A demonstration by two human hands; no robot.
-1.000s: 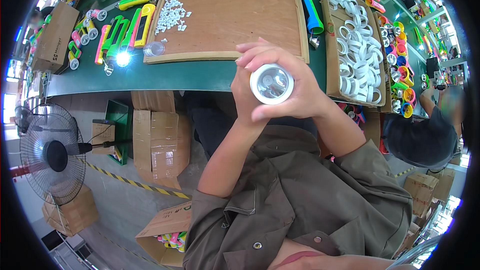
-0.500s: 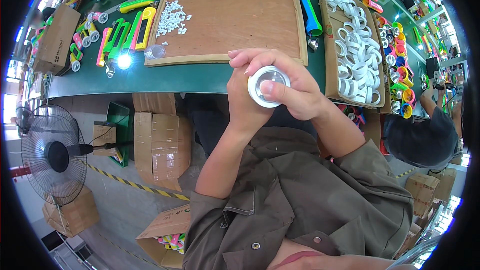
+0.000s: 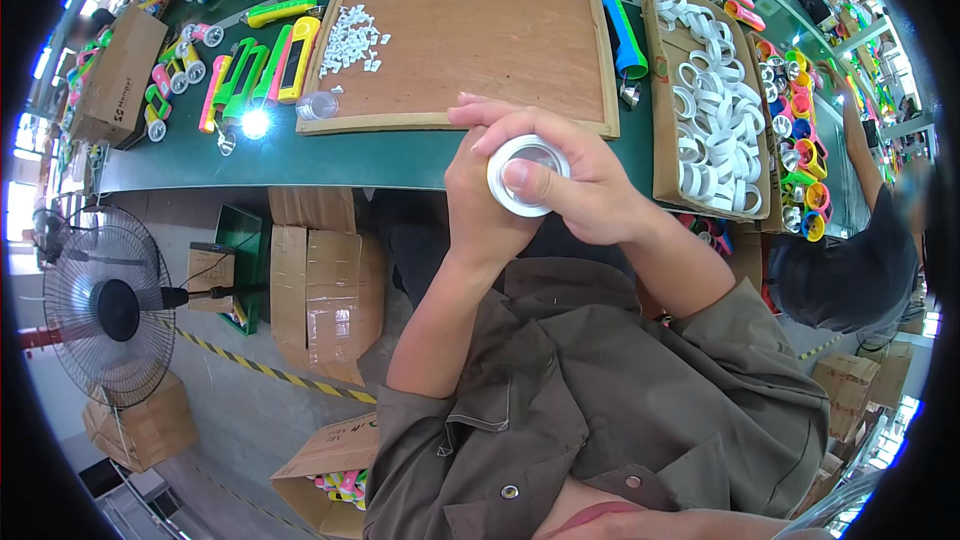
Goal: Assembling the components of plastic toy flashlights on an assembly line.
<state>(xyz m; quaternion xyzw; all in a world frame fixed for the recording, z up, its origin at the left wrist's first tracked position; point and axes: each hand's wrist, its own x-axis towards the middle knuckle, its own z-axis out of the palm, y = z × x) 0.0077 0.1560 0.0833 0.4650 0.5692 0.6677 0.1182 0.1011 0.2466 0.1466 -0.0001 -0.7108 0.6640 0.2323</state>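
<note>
We look down on a smooth green workbench (image 3: 400, 158) whose near edge curves across the scene, with a grey floor (image 3: 225, 410) below, crossed by yellow-and-black striped tape (image 3: 265, 365). At the left stands a black wire-caged fan (image 3: 110, 308), and at the far right we see a person in dark clothing (image 3: 835, 280). On the bench lies a shallow brown wooden tray (image 3: 470, 40) with a raised pale frame; small white plastic pieces (image 3: 352, 38) are heaped at its left, and a clear round cup (image 3: 318, 106) sits at its near left corner. Right of the tray, an open brown cardboard box holds glossy white rings (image 3: 715, 110). Beside the tray's left side, brightly coloured plastic torches lie in a row (one light (image 3: 255, 123) glares white there). Our left hand (image 3: 475, 205) wraps round a white-rimmed round torch head with a clear lens (image 3: 543, 153), held at the bench's near edge; our right hand (image 3: 595, 190) curls over it, thumb pressed on its face. The left fingertips' grip is hidden. Dark printed lettering marks the brown carton (image 3: 122, 80) at the left.
</note>
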